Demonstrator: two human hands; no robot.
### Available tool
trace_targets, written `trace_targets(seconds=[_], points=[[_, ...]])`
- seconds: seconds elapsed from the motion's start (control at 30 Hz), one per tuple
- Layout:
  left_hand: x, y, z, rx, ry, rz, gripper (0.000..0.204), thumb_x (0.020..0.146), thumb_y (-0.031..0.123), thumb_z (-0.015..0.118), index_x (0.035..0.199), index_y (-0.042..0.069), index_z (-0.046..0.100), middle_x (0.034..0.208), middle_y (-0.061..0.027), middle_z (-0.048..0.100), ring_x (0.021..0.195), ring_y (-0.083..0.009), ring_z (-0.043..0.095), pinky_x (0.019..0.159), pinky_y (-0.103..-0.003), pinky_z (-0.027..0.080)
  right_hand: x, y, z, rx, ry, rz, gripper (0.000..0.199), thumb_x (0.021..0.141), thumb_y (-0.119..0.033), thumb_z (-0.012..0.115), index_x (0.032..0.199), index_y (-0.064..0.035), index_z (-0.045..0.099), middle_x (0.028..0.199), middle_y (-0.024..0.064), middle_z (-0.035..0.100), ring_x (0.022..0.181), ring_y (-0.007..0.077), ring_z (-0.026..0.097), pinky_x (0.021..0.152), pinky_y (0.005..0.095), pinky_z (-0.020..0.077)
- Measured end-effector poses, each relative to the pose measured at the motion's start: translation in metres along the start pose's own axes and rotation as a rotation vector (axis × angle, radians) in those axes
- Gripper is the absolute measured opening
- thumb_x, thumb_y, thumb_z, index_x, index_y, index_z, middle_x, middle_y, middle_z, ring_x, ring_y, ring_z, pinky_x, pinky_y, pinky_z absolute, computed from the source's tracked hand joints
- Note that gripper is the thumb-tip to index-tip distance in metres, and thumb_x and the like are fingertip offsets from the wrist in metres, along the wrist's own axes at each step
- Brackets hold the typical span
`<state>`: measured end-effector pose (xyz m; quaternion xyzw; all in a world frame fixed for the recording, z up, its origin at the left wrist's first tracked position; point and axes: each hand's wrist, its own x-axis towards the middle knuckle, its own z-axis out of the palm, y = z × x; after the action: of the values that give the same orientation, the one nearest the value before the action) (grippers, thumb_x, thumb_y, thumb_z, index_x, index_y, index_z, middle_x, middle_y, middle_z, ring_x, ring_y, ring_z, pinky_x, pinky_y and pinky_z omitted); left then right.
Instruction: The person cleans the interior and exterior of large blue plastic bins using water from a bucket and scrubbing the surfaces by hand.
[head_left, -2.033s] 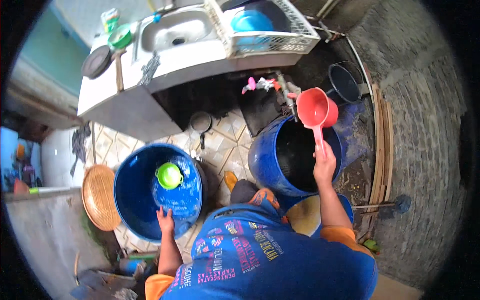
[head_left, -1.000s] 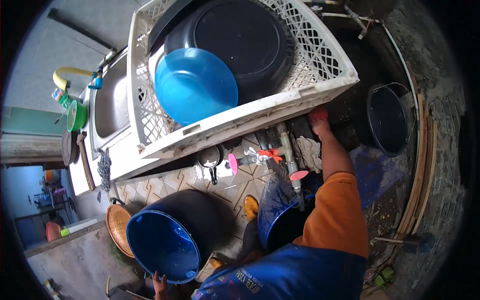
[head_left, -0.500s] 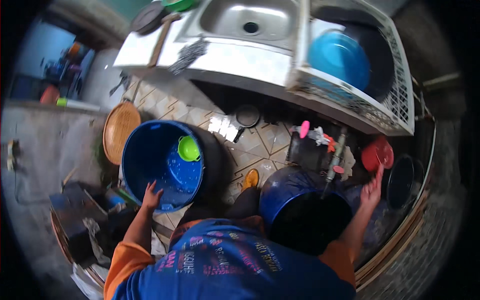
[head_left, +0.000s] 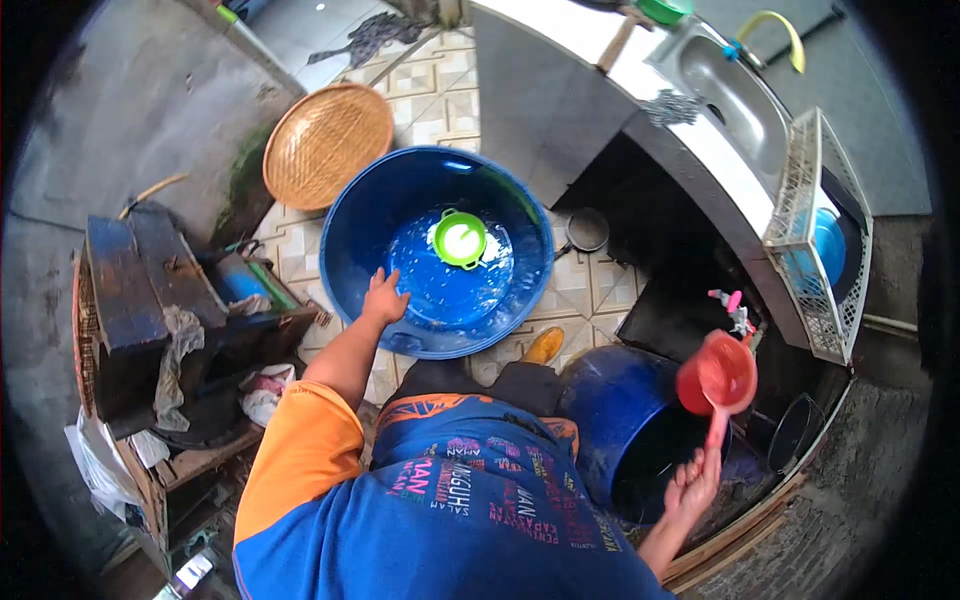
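Right fingers [head_left: 700, 472] grip a red dipper [head_left: 712, 376]; left fingers [head_left: 381, 284] spread; blue shirt [head_left: 440, 535] bears lettering [head_left: 462, 478].

Patterned floor tiles [head_left: 430, 105] spread before me beside a white-topped counter [head_left: 700, 150] and steel sink [head_left: 738, 95], a weathered wooden stand [head_left: 150, 265] at my left, a rough grey wall [head_left: 880, 440] at right.

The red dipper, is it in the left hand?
No, the right hand grips the red dipper by its handle.
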<state>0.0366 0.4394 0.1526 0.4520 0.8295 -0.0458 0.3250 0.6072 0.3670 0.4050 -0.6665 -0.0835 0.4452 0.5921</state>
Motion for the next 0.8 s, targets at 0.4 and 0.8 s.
trace_targets(seconds=[0.4,0.8], points=[[0.016,-0.101,-0.054,0.241,-0.012,-0.011,0.062,0.086,0.019,0.048,0.145,0.015,0.028,0.153,-0.0086,0.019,0.142,-0.0289,0.012,0.113,-0.051,0.015,-0.076,0.198,0.319,-0.839,-1.009,0.036,0.027,0.086,-0.016,0.064,0.109,-0.0005,0.065,0.079,-0.0039,0.059,0.068,0.0065,0.052,0.060,0.0228,0.0420],[-0.018,-0.117,0.010,0.457,-0.304,0.052,0.058,0.090,0.032,0.042,0.142,0.011,0.033,0.150,-0.0116,0.026,0.143,-0.0317,0.009,0.113,-0.052,-0.002,-0.107,0.171,0.328,-1.536,-1.237,-0.344,0.029,0.083,-0.025,0.063,0.103,-0.0051,0.066,0.078,0.0162,0.065,0.075,0.0272,0.065,0.069,0.0381,0.0478]])
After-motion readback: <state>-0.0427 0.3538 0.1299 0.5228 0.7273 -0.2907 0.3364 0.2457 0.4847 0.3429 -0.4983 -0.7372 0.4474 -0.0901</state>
